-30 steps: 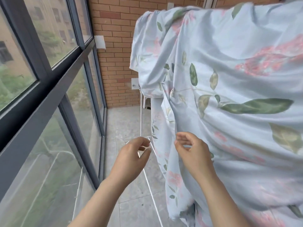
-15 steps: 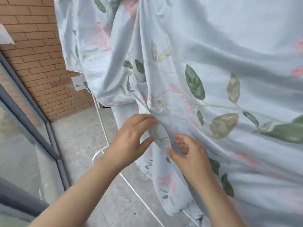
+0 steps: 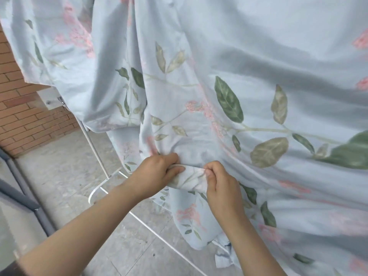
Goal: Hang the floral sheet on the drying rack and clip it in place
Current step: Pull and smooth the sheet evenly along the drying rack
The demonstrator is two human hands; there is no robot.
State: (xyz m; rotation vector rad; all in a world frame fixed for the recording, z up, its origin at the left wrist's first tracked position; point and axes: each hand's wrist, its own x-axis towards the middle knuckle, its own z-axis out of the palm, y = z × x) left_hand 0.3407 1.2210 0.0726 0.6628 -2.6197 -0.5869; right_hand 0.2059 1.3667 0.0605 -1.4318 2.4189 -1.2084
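The pale blue floral sheet (image 3: 229,62), printed with green leaves and pink flowers, hangs draped over the drying rack and fills most of the view. Only the rack's white leg and foot (image 3: 95,148) show at the lower left; its top bars are hidden under the cloth. My left hand (image 3: 155,176) grips a bunched fold of the sheet at mid-height. My right hand (image 3: 221,186) pinches the same fold just to the right, thumb on top. The sheet's lower edge trails down to the floor at the bottom right. No clip is visible.
A red brick wall (image 3: 23,116) stands at the left behind the rack. Grey floor tiles (image 3: 65,168) run under the rack. A dark window frame (image 3: 22,198) crosses the lower left corner.
Both hands went from reaching toward the hanging sheet to gripping a fold of it. The view moved closer to the sheet and to the right, away from the windows.
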